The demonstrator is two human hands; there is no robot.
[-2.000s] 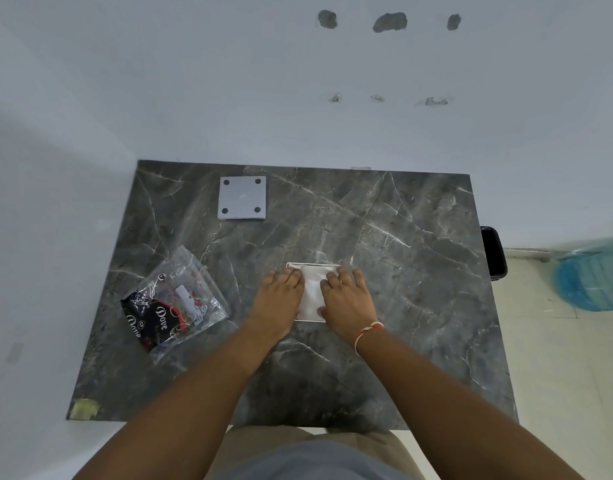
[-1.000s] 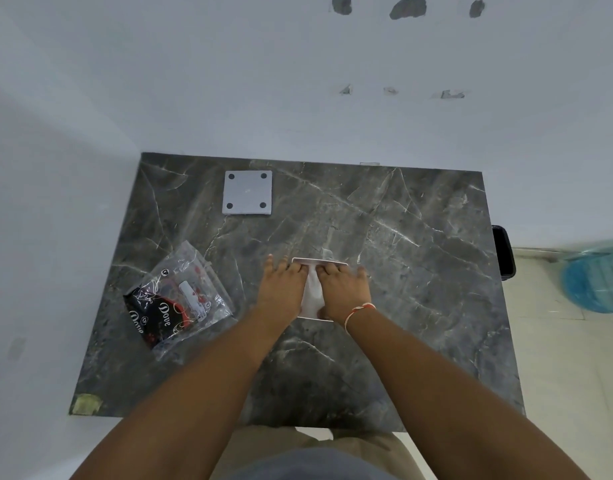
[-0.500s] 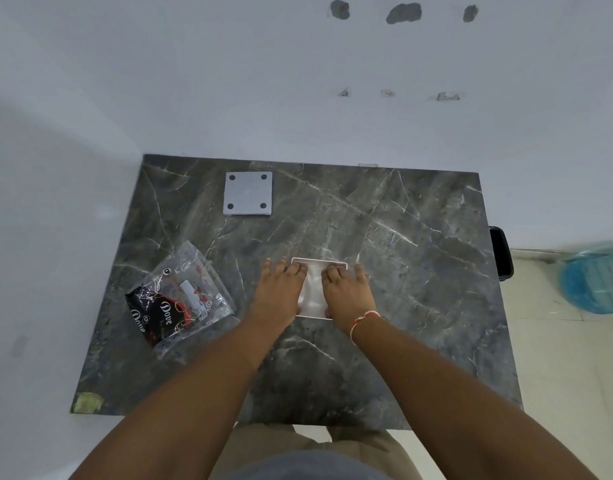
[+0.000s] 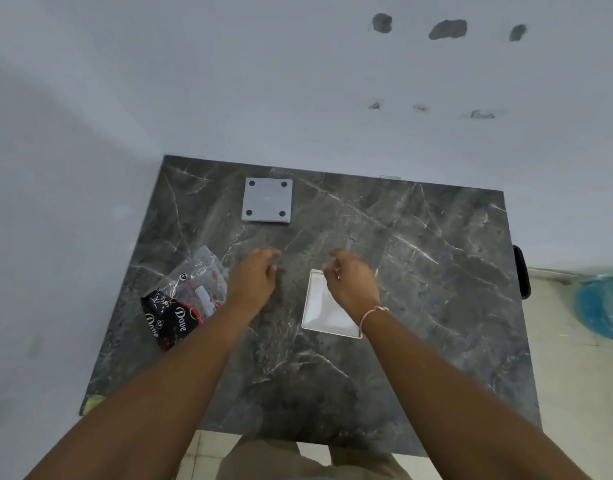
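Observation:
A white square plate with a raised rim lies flat in the middle of the dark marble table. My right hand hovers over the plate's far right part, fingers loosely curled, holding nothing. My left hand hangs above bare table to the left of the plate, fingers relaxed and empty. A grey square plate with four dark corner dots lies near the table's far edge.
A clear plastic bag with a black packet and small parts lies at the table's left side. White walls close the left and far sides. A black object sits at the right edge; a blue water jug stands on the floor.
Both hands have lifted off the white plate and spread apart, the left one moving left. The plate now shows almost whole and stays on the table.

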